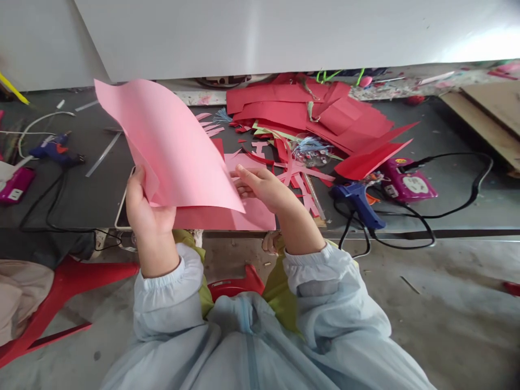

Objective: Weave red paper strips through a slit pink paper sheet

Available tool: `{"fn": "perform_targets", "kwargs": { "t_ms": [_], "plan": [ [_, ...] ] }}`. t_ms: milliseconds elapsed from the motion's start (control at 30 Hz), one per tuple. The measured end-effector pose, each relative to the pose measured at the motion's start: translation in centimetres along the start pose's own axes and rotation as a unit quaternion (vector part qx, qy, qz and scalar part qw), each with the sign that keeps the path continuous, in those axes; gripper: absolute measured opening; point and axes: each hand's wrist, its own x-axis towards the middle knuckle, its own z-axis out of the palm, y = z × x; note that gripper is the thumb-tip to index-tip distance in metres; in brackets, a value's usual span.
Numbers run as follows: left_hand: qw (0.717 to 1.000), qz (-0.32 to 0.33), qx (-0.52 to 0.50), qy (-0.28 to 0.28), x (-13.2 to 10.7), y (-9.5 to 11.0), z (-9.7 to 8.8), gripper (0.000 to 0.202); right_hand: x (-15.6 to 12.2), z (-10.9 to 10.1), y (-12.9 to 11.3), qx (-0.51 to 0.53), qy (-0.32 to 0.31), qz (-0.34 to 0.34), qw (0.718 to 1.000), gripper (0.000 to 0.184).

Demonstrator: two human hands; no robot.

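Observation:
A curved pink sheet of paper (174, 141) is raised above the table's front edge. My left hand (148, 208) is closed on its lower left edge, thumb on the near side. Beside the sheet's right edge is my right hand (260, 187), its thumb apart from its slightly bent fingers. The fingertips are partly hidden at the paper's edge, and I see no grip there. Under both hands, more pink paper (255, 215) lies flat on the table. Pink and red paper strips (290, 165) are scattered beyond my right hand.
Red paper sheets (280, 111) are piled at the back. A blue glue gun (359, 203) with looping black cables and a magenta box (410, 181) sit at the right. Another glue gun (57, 151) lies left. A red stool (65, 298) stands at lower left.

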Motion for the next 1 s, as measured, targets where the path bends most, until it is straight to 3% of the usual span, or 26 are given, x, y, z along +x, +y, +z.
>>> {"fn": "perform_targets", "kwargs": {
  "t_ms": [133,300,367,533,633,700,833,933,1000],
  "plan": [
    [0.998,-0.008,0.063,-0.027,0.0,-0.4,-0.2,0.019,0.3,-1.2,0.5,0.011,0.026,-0.065,0.997,0.028],
    [0.978,-0.026,0.201,-0.039,0.4,-1.8,-0.9,0.037,0.0,-3.6,-0.1,0.009,0.136,-0.082,0.987,0.019],
    [0.971,-0.02,0.238,-0.019,0.8,-2.4,-1.2,0.044,-0.5,-4.4,-0.5,-0.006,0.173,-0.088,0.981,0.011],
    [0.945,0.123,0.292,0.08,1.0,-2.2,-1.9,0.03,-1.9,-6.3,-1.1,-0.104,0.202,-0.03,0.973,0.01],
    [0.9,0.265,0.332,0.097,0.6,-1.3,-2.0,0.026,-2.3,-6.8,-1.1,-0.157,0.203,-0.009,0.967,0.006],
    [0.886,0.292,0.354,0.071,0.4,-0.9,-1.9,0.02,-2.4,-6.9,-1.1,-0.188,0.197,-0.001,0.962,0.007],
    [0.866,0.233,0.442,-0.012,-0.2,-1.2,-1.4,0.019,-2.3,-6.6,-0.9,-0.223,0.137,-0.009,0.965,0.015],
    [0.815,0.197,0.54,-0.073,-0.7,-1.7,-1.0,0.024,-2.1,-6.3,-0.9,-0.265,0.106,-0.017,0.958,0.017],
    [0.764,0.167,0.611,-0.121,-1.0,-2.1,-0.9,0.028,-2.1,-6.0,-1.0,-0.307,0.084,-0.004,0.948,0.019]
  ]
}}
